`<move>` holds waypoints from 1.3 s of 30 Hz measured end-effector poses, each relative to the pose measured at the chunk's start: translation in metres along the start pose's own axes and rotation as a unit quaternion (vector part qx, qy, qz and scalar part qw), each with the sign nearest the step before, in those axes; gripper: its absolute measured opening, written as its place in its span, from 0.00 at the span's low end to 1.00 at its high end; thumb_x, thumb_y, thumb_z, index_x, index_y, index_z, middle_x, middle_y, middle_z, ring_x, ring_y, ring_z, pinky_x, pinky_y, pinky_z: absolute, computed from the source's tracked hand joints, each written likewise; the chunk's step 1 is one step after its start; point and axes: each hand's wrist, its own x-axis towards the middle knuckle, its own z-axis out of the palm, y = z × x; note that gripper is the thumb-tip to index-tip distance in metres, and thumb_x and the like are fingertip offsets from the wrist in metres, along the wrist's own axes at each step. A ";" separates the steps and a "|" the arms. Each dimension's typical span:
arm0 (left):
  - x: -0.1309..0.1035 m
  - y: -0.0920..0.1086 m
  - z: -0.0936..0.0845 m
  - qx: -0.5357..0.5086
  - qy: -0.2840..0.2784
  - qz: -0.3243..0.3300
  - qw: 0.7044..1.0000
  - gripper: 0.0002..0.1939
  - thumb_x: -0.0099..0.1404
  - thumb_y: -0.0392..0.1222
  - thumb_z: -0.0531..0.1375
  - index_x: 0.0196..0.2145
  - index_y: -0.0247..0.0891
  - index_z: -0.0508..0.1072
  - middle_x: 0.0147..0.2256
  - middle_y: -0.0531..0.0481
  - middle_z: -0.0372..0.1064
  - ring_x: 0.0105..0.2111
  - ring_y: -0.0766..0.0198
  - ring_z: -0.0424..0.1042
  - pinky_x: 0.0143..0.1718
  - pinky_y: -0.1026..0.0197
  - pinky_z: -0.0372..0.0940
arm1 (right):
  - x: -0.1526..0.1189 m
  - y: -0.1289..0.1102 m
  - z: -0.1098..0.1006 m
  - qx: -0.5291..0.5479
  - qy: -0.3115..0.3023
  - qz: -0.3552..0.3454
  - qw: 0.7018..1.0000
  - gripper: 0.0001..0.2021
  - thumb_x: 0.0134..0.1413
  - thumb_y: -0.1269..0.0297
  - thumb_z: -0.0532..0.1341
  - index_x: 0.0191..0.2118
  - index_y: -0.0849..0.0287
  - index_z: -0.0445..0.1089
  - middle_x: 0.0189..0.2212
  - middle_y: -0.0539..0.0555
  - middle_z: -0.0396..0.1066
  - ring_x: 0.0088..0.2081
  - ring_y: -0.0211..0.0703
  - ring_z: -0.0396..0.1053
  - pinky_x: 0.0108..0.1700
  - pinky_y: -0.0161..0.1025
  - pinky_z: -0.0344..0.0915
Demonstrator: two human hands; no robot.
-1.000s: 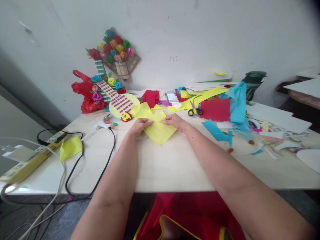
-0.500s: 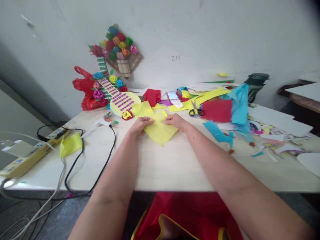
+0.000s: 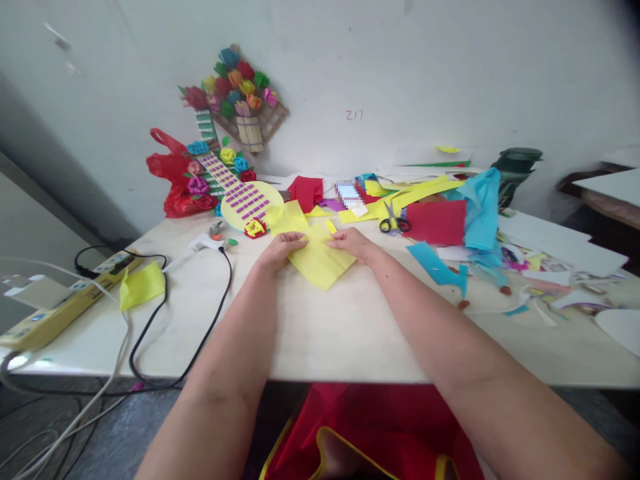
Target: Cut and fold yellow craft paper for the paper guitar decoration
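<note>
A square of thin yellow paper (image 3: 323,263), crepe or tissue by its look, is stretched between my hands just over the table, one corner toward me. My left hand (image 3: 284,250) pinches its left side between thumb and fingers. On the right side my right hand (image 3: 353,245) grips it the same way. Right behind lies another yellow sheet (image 3: 291,217), partly hidden by the held one. A small yellow scrap (image 3: 331,226) shows by my right fingertips. Beyond my left hand is a red and yellow paper flower (image 3: 255,228) at the edge of a yellow guitar-shaped piece (image 3: 250,203).
Scissors (image 3: 394,220), red paper (image 3: 434,222) and blue crepe paper (image 3: 481,207) lie right of my hands, with scraps farther right. To the left are a glue gun (image 3: 209,241), its black cable (image 3: 227,287), a power strip (image 3: 60,310) and a yellow square (image 3: 142,285). A phone (image 3: 349,195) lies behind.
My hands and the yellow paper keep almost the same pose. The whole view has shifted very slightly.
</note>
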 end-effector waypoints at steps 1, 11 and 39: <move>0.000 0.000 0.000 -0.010 0.008 0.001 1.000 0.15 0.41 0.40 0.66 0.29 0.33 0.72 0.28 0.45 0.72 0.27 0.60 0.71 0.32 0.59 0.66 | 0.000 0.000 0.000 0.008 0.000 0.001 1.000 0.09 0.29 0.65 0.67 0.24 0.61 0.73 0.22 0.50 0.73 0.25 0.40 0.69 0.28 0.36 0.66; 0.000 0.001 0.001 -0.034 0.026 -0.002 0.999 0.15 0.42 0.36 0.65 0.31 0.34 0.72 0.28 0.46 0.72 0.28 0.61 0.71 0.33 0.60 0.66 | 0.000 0.000 0.003 0.106 0.003 0.007 0.994 0.12 0.34 0.72 0.64 0.32 0.61 0.73 0.24 0.52 0.73 0.27 0.38 0.70 0.33 0.36 0.66; 0.000 0.002 0.000 -0.013 0.033 0.000 0.999 0.10 0.43 0.35 0.62 0.28 0.33 0.73 0.25 0.48 0.71 0.26 0.63 0.70 0.30 0.62 0.64 | 0.002 0.000 0.004 0.069 0.018 -0.022 0.997 0.10 0.33 0.73 0.58 0.28 0.62 0.73 0.21 0.50 0.72 0.24 0.37 0.67 0.31 0.35 0.61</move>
